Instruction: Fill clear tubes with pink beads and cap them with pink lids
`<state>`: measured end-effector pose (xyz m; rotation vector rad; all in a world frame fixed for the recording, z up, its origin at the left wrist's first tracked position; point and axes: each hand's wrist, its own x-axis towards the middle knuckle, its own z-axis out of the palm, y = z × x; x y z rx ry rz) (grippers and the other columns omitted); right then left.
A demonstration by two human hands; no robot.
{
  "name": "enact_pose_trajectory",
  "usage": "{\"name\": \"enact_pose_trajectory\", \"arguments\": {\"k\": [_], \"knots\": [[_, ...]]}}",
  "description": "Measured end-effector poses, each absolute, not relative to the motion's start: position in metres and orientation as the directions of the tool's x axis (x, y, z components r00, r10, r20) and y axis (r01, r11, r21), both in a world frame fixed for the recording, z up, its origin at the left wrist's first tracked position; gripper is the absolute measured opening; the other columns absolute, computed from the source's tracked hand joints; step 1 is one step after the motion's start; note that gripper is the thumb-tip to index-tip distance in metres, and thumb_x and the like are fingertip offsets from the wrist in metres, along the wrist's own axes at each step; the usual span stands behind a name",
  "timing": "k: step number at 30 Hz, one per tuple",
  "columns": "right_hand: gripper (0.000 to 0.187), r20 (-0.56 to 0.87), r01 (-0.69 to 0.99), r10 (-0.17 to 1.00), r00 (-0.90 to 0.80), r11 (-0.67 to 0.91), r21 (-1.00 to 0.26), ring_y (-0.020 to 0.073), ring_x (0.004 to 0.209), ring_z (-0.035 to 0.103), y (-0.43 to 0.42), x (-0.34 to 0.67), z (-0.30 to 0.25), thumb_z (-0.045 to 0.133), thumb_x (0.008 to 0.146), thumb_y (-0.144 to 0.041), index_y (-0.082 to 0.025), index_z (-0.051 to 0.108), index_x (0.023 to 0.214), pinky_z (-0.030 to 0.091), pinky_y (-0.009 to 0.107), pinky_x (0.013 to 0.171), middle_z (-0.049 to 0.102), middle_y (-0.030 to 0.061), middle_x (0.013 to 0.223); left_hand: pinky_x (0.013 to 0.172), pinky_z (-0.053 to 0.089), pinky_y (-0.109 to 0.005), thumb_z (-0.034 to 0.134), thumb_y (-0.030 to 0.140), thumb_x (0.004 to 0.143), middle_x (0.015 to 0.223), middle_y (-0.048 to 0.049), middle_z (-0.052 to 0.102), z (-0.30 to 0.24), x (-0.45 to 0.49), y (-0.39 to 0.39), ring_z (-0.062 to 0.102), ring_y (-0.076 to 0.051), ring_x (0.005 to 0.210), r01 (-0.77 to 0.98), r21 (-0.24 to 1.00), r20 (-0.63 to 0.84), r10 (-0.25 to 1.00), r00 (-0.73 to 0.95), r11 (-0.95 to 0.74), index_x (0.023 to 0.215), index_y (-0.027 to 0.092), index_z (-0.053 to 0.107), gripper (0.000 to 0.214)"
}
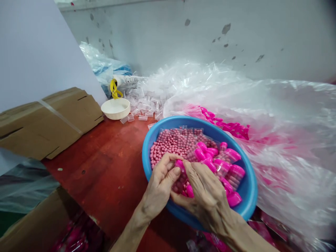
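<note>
Over the front of a blue basin (pixel 251 189), my left hand (pixel 161 183) and my right hand (pixel 206 187) close together on one small clear container with a pink cap (pixel 180 164). My left thumb and fingers press at its capped end, and the right fingers wrap around its other side, hiding part of it. Pink beads (pixel 168 141) fill the left and back of the basin, with several uncapped clear containers (pixel 186 138) lying among them. Pink-capped containers (pixel 235 175) with beads inside are heaped at the basin's right.
Clear plastic pieces (pixel 143 105) lie loose behind the basin, beside a white bowl (pixel 115 109) and a yellow ribbon (pixel 114 89). Plastic sheeting (pixel 288 115) with pink caps (pixel 236 129) spreads to the right. Flattened cardboard (pixel 49 119) rests on the red table (pixel 105 168).
</note>
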<state>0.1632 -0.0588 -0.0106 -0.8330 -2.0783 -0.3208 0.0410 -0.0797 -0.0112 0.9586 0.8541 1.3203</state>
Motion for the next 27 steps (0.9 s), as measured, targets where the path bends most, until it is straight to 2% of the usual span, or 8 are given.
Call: {"name": "enact_pose_trajectory", "arguments": {"k": [4, 9, 13, 16, 19, 21, 23, 27], "knots": [[0.042, 0.678, 0.598, 0.563, -0.472, 0.77, -0.222, 0.0271, 0.083, 0.065, -0.057, 0.173, -0.007, 0.06, 0.078, -0.027, -0.012, 0.051, 0.116, 0.057, 0.039, 0.068, 0.066, 0.0135, 0.089, 0.073, 0.045, -0.022, 0.055, 0.025, 0.088, 0.095, -0.0033, 0.064, -0.01, 0.043, -0.08, 0.06, -0.014, 0.083, -0.396, 0.918, -0.018, 0.998, 0.056, 0.039, 0.109, 0.019, 0.053, 0.022], [0.064, 0.369, 0.449, 0.882, -0.293, 0.468, -0.761, 0.0252, 0.082, 0.069, -0.056, 0.196, 0.0, 0.071, 0.071, -0.046, -0.015, 0.048, 0.123, 0.06, 0.038, 0.066, 0.068, 0.0109, 0.093, 0.064, 0.044, -0.019, 0.055, 0.025, 0.088, 0.082, 0.0011, 0.059, -0.011, 0.043, -0.08, 0.054, -0.009, 0.067, -0.393, 0.919, -0.021, 1.0, 0.008, 0.023, 0.114, 0.021, 0.051, 0.027], [0.037, 0.248, 0.16, 0.961, -0.118, 0.265, -0.951, 0.0179, 0.058, 0.067, -0.052, 0.202, 0.006, 0.07, 0.075, -0.042, -0.017, 0.059, 0.099, 0.058, 0.029, 0.051, 0.068, 0.0034, 0.072, 0.066, 0.045, -0.018, 0.054, 0.024, 0.089, 0.081, 0.0017, 0.057, -0.012, 0.044, -0.081, 0.052, -0.007, 0.066, -0.392, 0.92, -0.007, 1.0, 0.024, 0.016, 0.113, 0.021, 0.052, 0.024], [0.022, 0.319, 0.192, 0.947, -0.031, 0.319, -0.928, 0.0162, 0.055, 0.066, -0.049, 0.193, 0.008, 0.069, 0.077, -0.036, -0.017, 0.064, 0.087, 0.056, 0.026, 0.049, 0.07, 0.0035, 0.07, 0.067, 0.046, -0.02, 0.055, 0.025, 0.088, 0.093, -0.0022, 0.061, -0.011, 0.044, -0.082, 0.056, -0.011, 0.073, -0.38, 0.924, -0.019, 0.997, 0.074, 0.045, 0.117, 0.021, 0.05, 0.03], [0.013, 0.54, 0.33, 0.834, -0.11, 0.543, -0.772, 0.0175, 0.063, 0.068, -0.048, 0.181, 0.005, 0.059, 0.085, -0.026, -0.017, 0.066, 0.091, 0.058, 0.028, 0.056, 0.071, 0.0056, 0.076, 0.079, 0.047, -0.024, 0.057, 0.025, 0.087, 0.108, -0.0053, 0.062, -0.01, 0.045, -0.083, 0.058, -0.017, 0.094, -0.37, 0.929, -0.003, 0.999, 0.041, 0.018, 0.122, 0.022, 0.049, 0.036], [0.023, 0.645, 0.444, 0.711, -0.282, 0.692, -0.569, 0.0217, 0.077, 0.069, -0.049, 0.177, -0.001, 0.052, 0.089, -0.024, -0.016, 0.063, 0.107, 0.059, 0.033, 0.064, 0.071, 0.0095, 0.089, 0.085, 0.044, -0.024, 0.056, 0.025, 0.087, 0.115, -0.0047, 0.061, -0.01, 0.045, -0.083, 0.057, -0.017, 0.103, -0.37, 0.929, 0.003, 1.0, -0.025, -0.012, 0.122, 0.023, 0.051, 0.035], [0.041, 0.633, 0.54, 0.632, -0.447, 0.755, -0.372, 0.0276, 0.097, 0.065, -0.051, 0.178, -0.006, 0.051, 0.089, -0.03, -0.015, 0.05, 0.127, 0.058, 0.041, 0.076, 0.067, 0.0145, 0.108, 0.086, 0.043, -0.021, 0.055, 0.025, 0.088, 0.117, -0.0033, 0.061, -0.011, 0.044, -0.082, 0.056, -0.015, 0.102, -0.369, 0.929, 0.004, 0.998, -0.063, -0.027, 0.122, 0.024, 0.052, 0.034], [0.067, 0.568, 0.621, 0.589, -0.575, 0.766, -0.166, 0.0351, 0.109, 0.058, -0.055, 0.183, -0.009, 0.056, 0.083, -0.046, -0.009, 0.036, 0.135, 0.054, 0.051, 0.082, 0.06, 0.0217, 0.119, 0.095, 0.04, -0.025, 0.053, 0.023, 0.089, 0.12, -0.0023, 0.06, -0.012, 0.043, -0.082, 0.054, -0.016, 0.11, -0.401, 0.915, 0.038, 0.999, -0.027, -0.045, 0.122, 0.025, 0.054, 0.033]]}}
